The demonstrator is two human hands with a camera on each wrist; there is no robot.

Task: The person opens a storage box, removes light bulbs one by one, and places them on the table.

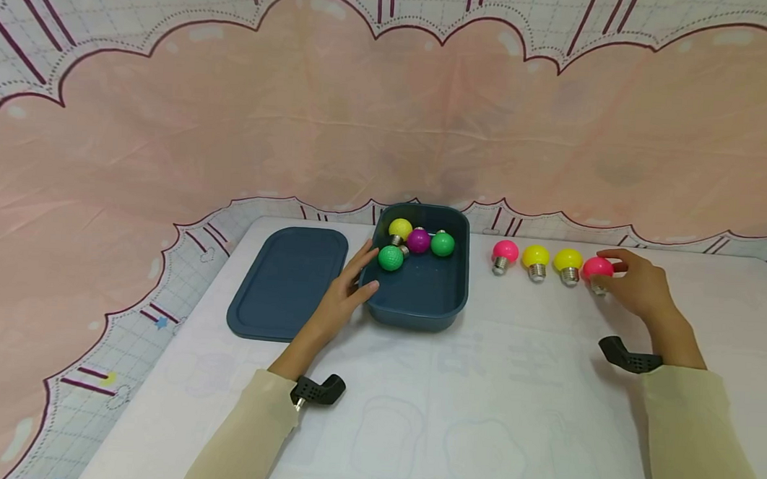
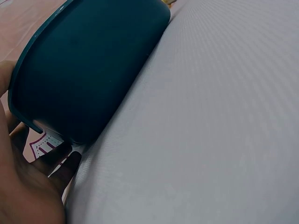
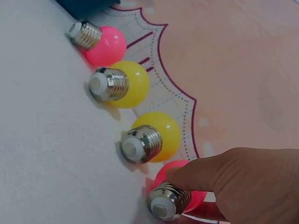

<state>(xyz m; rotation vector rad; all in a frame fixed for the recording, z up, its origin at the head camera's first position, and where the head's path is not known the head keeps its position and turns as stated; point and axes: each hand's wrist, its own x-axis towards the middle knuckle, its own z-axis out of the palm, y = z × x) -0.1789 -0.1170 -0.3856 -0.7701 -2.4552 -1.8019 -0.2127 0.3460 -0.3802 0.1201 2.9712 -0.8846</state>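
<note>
My right hand [image 1: 643, 286] pinches a pink light bulb [image 3: 183, 181] between thumb and fingers, at the right end of a row on the table. Beside it in that row lie two yellow bulbs [image 1: 568, 263] and another pink bulb [image 1: 505, 254], their silver screw bases toward me. My left hand [image 1: 341, 299] rests against the left wall of a dark blue box [image 1: 416, 295], fingers spread and fairly straight along its rim. Inside the box, toward the back, are a yellow bulb [image 1: 400, 229], a purple bulb [image 1: 419, 241] and two green bulbs [image 1: 442, 243].
A flat dark blue lid [image 1: 283, 285] lies left of the box, partly behind my left forearm. White cloth covers the table [image 1: 480, 389]. Beyond its back edge hangs a pinkish patterned curtain [image 1: 389, 124]. Each wrist carries a black camera mount [image 1: 318, 389].
</note>
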